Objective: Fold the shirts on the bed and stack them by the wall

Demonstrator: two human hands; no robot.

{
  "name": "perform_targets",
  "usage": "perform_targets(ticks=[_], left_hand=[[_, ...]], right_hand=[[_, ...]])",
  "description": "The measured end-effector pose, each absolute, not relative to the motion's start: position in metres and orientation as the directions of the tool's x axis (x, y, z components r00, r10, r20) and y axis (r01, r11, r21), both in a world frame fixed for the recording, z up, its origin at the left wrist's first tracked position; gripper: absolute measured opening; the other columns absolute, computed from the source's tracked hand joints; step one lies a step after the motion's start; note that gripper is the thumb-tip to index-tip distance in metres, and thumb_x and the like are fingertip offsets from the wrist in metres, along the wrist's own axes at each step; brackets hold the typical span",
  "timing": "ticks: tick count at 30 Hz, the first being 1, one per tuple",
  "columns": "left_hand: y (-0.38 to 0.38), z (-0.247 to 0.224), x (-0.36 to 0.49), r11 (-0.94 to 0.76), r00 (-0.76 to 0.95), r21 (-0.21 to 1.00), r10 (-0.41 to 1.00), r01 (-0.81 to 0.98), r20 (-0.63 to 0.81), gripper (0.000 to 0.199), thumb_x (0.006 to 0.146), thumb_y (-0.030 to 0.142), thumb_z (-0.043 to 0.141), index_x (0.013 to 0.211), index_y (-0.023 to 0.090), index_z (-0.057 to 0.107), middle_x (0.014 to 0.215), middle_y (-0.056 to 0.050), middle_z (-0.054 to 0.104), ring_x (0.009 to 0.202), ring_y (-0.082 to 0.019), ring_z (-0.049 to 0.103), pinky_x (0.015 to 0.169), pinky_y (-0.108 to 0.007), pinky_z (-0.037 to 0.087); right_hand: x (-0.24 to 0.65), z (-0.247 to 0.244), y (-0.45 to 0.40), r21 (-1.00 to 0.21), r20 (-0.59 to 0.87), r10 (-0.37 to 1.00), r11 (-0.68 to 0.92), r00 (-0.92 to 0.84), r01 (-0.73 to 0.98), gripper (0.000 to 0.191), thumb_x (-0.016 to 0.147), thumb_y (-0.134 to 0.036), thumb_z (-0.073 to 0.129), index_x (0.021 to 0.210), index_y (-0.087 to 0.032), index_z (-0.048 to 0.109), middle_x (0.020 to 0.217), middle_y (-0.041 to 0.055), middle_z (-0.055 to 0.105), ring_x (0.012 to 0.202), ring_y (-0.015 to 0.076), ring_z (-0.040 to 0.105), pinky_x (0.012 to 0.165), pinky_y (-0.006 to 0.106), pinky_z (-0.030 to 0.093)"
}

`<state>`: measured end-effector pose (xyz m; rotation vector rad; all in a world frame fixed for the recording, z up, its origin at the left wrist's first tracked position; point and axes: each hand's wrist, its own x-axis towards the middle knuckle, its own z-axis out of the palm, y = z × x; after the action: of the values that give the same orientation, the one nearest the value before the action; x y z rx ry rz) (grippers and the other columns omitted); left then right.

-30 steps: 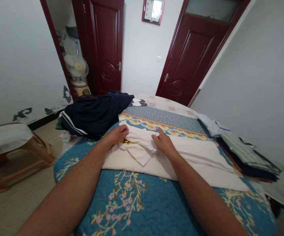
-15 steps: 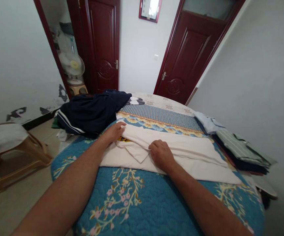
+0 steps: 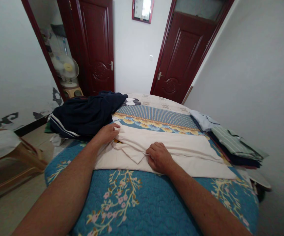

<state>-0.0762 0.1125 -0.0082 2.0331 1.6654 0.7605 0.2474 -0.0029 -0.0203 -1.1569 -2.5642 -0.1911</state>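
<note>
Head view: we have a cream garment (image 3: 193,143) lying flat in a long strip on the blue quilted surface (image 3: 137,206), right in front of us. Its long axis runs from left to right, slanting slightly towards us at the right end. Our left hand (image 3: 109,132) is at its left end, fingertips on the far edge; we cannot tell whether that grip pinches the cloth or merely rests there. Our right hand (image 3: 159,158) sits near the middle, palm down with fingers curled against the cloth; its undersides are hidden, so whether this grip has hold of a fold we cannot tell either. Between the hands lies a pointed flap (image 3: 135,155), its tip just beside the right fingers, so the right hand is nearer to that tip. The right hand is also the nearer one to the far right end, which lies well apart from both. Dark clothes (image 3: 85,113) are heaped beyond our left hand.
</note>
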Motion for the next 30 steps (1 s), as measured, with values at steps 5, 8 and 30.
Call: perform_targets(ticks=[5, 8, 30], left_hand=[[0.101, 0.009, -0.056, -0.362, 0.097, 0.456, 0.856, 0.813, 0.507, 0.039, 0.088, 0.019, 0.05, 0.117, 0.014, 0.076, 0.112, -0.013, 0.077, 0.107, -0.026, 0.071, 0.103, -0.038, 0.053], [0.082, 0.008, -0.016, -0.563, 0.296, 0.382, 0.769, 0.733, 0.566, 0.041, 0.098, 0.018, 0.043, 0.127, 0.016, 0.072, 0.126, -0.013, 0.075, 0.122, -0.023, 0.068, 0.111, -0.038, 0.051], [0.049, -0.042, 0.054, -0.391, 0.368, 0.129, 0.915, 0.911, 0.167, 0.075, 0.102, 0.062, 0.039, 0.164, 0.02, 0.044, 0.173, -0.021, 0.032, 0.161, -0.045, 0.024, 0.122, -0.076, 0.012]], right_hand=[[0.252, -0.025, 0.002, -0.156, 0.522, 0.704, 0.634, -0.482, 0.757, 0.022, 0.103, -0.025, 0.049, 0.1, -0.019, 0.07, 0.093, 0.0089, 0.067, 0.094, 0.0238, 0.057, 0.09, 0.038, 0.045], [0.252, -0.034, 0.008, -0.185, 0.603, 0.706, 0.577, -0.372, 0.795, 0.031, 0.107, -0.029, 0.046, 0.122, -0.018, 0.07, 0.118, 0.0137, 0.07, 0.116, 0.0263, 0.06, 0.103, 0.041, 0.046], [0.261, -0.039, 0.008, -0.197, 0.143, 0.953, 0.291, -0.266, 0.936, 0.072, 0.109, -0.065, 0.032, 0.167, -0.022, 0.036, 0.174, 0.0133, 0.031, 0.162, 0.0344, 0.024, 0.129, 0.063, 0.021]])
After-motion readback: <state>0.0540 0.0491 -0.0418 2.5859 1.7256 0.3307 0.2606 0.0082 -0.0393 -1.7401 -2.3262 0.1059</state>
